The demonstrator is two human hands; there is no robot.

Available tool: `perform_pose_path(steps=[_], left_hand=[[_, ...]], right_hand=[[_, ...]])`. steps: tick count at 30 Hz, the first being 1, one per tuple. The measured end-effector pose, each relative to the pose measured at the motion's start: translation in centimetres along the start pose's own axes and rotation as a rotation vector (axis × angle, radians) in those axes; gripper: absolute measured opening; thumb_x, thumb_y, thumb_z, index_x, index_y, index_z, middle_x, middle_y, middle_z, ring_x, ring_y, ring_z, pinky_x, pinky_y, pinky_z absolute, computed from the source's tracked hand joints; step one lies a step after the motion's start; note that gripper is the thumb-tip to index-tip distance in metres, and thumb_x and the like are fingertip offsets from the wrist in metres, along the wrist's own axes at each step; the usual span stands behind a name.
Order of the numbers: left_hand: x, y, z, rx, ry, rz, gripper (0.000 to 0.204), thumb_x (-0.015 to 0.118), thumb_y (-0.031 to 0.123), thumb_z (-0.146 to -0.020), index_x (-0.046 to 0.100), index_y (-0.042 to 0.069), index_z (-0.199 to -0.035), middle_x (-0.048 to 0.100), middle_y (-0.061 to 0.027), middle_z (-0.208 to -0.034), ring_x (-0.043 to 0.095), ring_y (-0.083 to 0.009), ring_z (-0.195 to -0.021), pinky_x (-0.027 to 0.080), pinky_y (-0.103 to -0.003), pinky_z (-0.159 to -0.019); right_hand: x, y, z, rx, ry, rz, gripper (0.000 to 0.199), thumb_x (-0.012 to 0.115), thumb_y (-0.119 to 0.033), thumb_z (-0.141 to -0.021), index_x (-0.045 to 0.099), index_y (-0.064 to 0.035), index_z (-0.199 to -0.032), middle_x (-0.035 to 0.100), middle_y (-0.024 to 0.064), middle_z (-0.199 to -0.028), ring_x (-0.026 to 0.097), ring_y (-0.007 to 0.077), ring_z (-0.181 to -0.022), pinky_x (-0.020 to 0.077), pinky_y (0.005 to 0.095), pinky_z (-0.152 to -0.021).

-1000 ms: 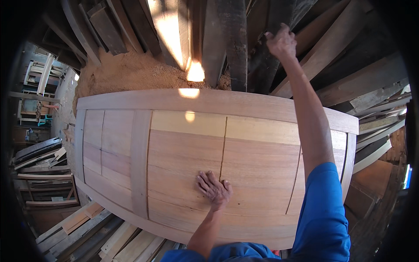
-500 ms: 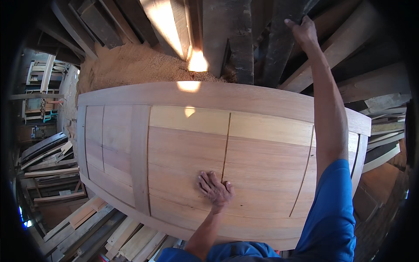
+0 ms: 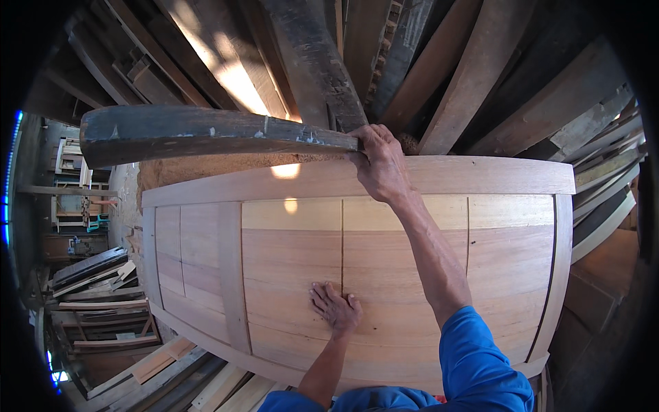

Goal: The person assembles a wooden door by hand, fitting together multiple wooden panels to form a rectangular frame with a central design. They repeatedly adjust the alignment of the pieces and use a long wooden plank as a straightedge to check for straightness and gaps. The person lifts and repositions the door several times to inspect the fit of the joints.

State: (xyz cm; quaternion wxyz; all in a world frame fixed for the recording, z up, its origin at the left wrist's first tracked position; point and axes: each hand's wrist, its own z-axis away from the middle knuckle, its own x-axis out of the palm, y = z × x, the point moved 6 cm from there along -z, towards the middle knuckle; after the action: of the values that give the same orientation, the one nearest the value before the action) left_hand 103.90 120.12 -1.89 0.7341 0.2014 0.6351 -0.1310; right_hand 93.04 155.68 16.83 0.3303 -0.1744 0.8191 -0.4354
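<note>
A dark, scuffed plank (image 3: pixel 206 132) lies crosswise over the far side of the scene, just beyond the far edge of a pale wooden panel (image 3: pixel 412 275). The right hand (image 3: pixel 381 163) grips its right end, fingers curled around it; the hand covers that end, so exactly how thumb and fingertips meet the wood cannot be made out. The left hand (image 3: pixel 336 310) lies on the middle of the panel, palm down, fingers slightly spread, beside a dark groove.

The right forearm hides a strip of the panel, and the blue shirt (image 3: pixel 480 357) covers part of its near edge. The plank blocks the feet of several leaning boards (image 3: pixel 453 89) and part of the sawdust (image 3: pixel 223 165) behind it; whether it touches the dark board (image 3: pixel 322 65) sloping down beside the right hand cannot be told. The boards' upper ends are cut off by the dark rim.

Loose timber (image 3: pixel 213 386) crowds the near left, more curved boards (image 3: pixel 607 196) are piled at the right, and a wooden rack (image 3: pixel 113 303) at the left is small and hard to read.
</note>
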Motion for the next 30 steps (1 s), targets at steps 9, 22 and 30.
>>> perform_pose_path(steps=[9, 22, 30], left_hand=[[0.0, -0.1, 0.4, 0.022, 0.06, 0.009, 0.071, 0.039, 0.045, -0.095, 0.022, -0.004, -0.143, 0.017, -0.0387, -0.151, 0.017, -0.0586, -0.137, 0.013, -0.07, -0.107], [-0.6, -0.2, 0.2, 0.002, 0.074, -0.001, 0.07, 0.041, 0.045, -0.093, 0.028, -0.006, -0.14, 0.022, -0.0385, -0.149, 0.019, -0.0585, -0.137, 0.015, -0.07, -0.107], [-0.6, -0.2, -0.2, -0.015, 0.05, 0.014, 0.07, 0.043, 0.042, -0.092, 0.026, -0.006, -0.141, 0.02, -0.0391, -0.149, 0.018, -0.0577, -0.137, 0.011, -0.069, -0.109]], right_hand=[[-0.1, 1.7, -1.5, 0.093, -0.223, 0.096, 0.031, 0.074, -0.021, -0.083, 0.06, -0.0039, -0.105, 0.062, 0.0177, -0.091, 0.061, 0.0347, -0.092, 0.0464, 0.0445, -0.079], [0.0, 2.9, -3.0, 0.124, -0.177, 0.224, 0.033, 0.072, -0.023, -0.083, 0.061, -0.0049, -0.108, 0.066, 0.0183, -0.096, 0.063, 0.0362, -0.098, 0.0489, 0.0463, -0.085], [-3.9, 8.1, -11.1, 0.272, 0.051, 0.59, 0.042, 0.062, -0.025, -0.091, 0.052, 0.008, -0.116, 0.065, 0.031, -0.1, 0.062, 0.0462, -0.101, 0.0469, 0.0515, -0.088]])
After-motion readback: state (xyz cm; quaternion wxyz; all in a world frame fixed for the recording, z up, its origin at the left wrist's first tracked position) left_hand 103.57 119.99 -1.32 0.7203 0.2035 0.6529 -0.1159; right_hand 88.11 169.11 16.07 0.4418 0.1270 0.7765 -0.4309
